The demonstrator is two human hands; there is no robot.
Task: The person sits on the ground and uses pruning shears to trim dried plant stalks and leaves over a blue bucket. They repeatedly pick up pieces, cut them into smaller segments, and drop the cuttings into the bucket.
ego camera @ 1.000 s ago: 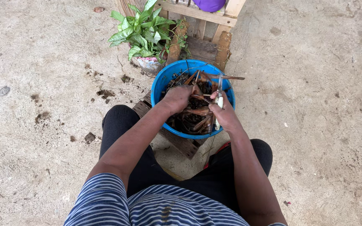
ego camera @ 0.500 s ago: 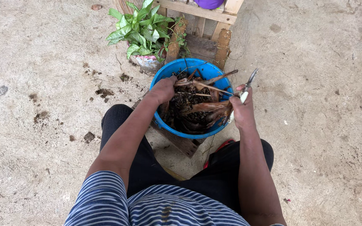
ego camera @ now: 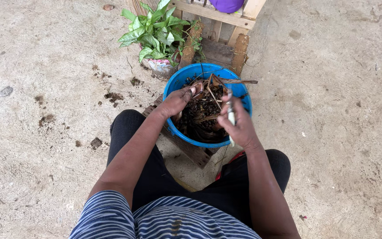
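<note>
A blue bucket (ego camera: 180, 79) stands on the concrete between my knees, filled with dark brown dry leaves and sticks (ego camera: 204, 108). My left hand (ego camera: 177, 99) reaches in at the bucket's left side and pinches a brown piece of the dry matter. Over the right half of the bucket, my right hand (ego camera: 237, 124) is closed around a slim pale-handled tool (ego camera: 231, 116), likely scissors or a knife, that points toward the sticks.
A small potted plant (ego camera: 155, 33) with green leaves stands just beyond the bucket on the left. A wooden pallet frame (ego camera: 219, 26) rises behind it, with a purple object (ego camera: 227, 4) on top. Soil crumbs and small stones (ego camera: 96, 142) dot the concrete floor at left.
My right hand has come back from the bucket's right rim to above its contents, tool pointing inward. My left hand shifted from the left rim into the dry matter.
</note>
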